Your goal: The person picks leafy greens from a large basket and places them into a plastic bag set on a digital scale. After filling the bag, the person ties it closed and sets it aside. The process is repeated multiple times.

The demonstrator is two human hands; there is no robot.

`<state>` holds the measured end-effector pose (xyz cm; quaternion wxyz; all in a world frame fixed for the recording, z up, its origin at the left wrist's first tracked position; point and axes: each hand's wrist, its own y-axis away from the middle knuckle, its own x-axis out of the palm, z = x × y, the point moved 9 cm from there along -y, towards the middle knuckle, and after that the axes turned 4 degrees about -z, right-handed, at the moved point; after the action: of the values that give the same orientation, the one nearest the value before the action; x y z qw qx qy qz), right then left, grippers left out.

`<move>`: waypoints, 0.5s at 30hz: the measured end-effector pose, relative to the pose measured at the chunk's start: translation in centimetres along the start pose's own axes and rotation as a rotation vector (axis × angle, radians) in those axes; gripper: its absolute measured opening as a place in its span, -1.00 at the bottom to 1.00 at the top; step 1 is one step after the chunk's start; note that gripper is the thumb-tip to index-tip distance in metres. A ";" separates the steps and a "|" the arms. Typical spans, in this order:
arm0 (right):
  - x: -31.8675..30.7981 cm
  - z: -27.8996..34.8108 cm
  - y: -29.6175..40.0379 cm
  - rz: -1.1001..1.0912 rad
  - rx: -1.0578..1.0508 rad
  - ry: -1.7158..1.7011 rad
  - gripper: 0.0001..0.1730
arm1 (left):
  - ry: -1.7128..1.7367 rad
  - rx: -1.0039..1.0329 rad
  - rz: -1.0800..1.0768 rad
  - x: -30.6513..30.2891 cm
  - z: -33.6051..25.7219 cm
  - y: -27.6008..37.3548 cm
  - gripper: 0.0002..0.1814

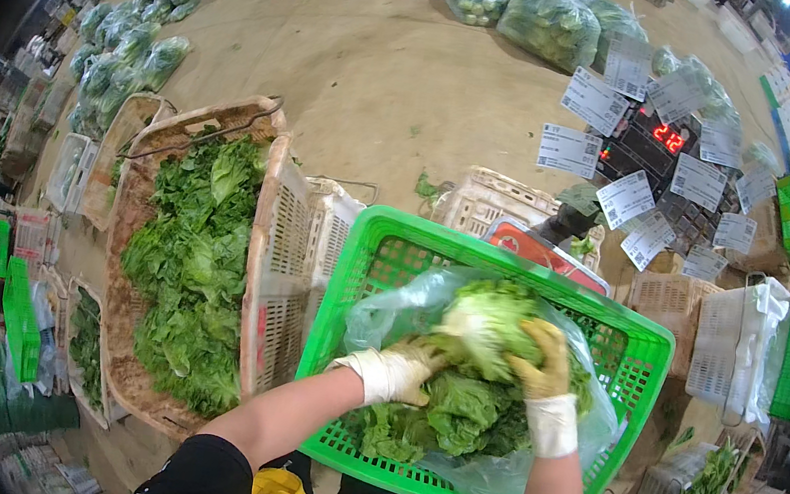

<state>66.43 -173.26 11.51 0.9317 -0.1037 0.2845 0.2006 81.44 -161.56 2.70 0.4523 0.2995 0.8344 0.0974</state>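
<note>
A green plastic crate [508,251] stands on a scale in front of me, lined with a clear plastic bag [385,314] that lies open. Leafy lettuce [463,408] fills the bag's middle. My left hand [408,370], in a yellowish glove with a white-wrapped wrist, presses against the left side of a pale-based lettuce head [478,327]. Around that head's right side curl the fingers of my right hand [541,362], gloved the same way. Both hands hold the head between them, above the darker leaves. The fingertips are partly hidden in leaves.
A large worn crate of green lettuce [193,279] stands at my left. Beyond the green crate, a scale display [664,137] shows red digits, ringed by printed labels [625,197]. Bagged vegetables [547,26] lie across the floor. White crates [726,339] stand at right.
</note>
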 end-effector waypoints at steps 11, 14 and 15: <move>-5.9 -11.8 3.3 -0.434 0.338 -1.143 -0.33 | 0.220 0.065 -0.020 -4.5 -4.0 -3.2 0.07; -6.7 -11.4 3.6 -0.368 0.317 -1.189 -0.28 | 0.060 0.120 -0.082 -7.5 -5.6 -0.3 -0.03; -7.0 -11.1 4.0 -0.354 0.325 -1.208 -0.27 | -0.023 0.117 -0.064 -8.8 -6.7 1.2 -0.06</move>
<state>53.98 -175.33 6.13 0.9504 0.1244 -0.2842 0.0217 80.07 -165.05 13.20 0.4466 0.2999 0.8424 0.0305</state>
